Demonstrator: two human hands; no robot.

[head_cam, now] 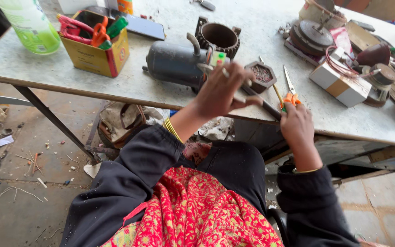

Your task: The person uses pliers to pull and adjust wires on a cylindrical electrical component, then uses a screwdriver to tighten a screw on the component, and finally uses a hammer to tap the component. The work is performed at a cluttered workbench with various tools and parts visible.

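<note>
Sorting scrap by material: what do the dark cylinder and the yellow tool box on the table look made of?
Dark cylinder: likely painted metal, going by its dull blue-grey sheen and rigid curved pipe. Yellow tool box: looks like printed cardboard, with folded open flaps and worn edges.

Yellow cardboard box (98,54) with red edges, open top, stands at tabletop (252,27) left, stuffed with red, orange and green tool handles. Green translucent plastic bottle (28,23) with pale label sits at far left corner, just beside it. Dark flat tablet-like screen (143,26) lies behind the box, face up, unlit. White-and-tan small carton (339,83) sits at right, copper wire draped over it. Orange container (125,5) at top edge, cropped. Red wrapper-like pack (342,37) near right clutter, unclear.
</note>
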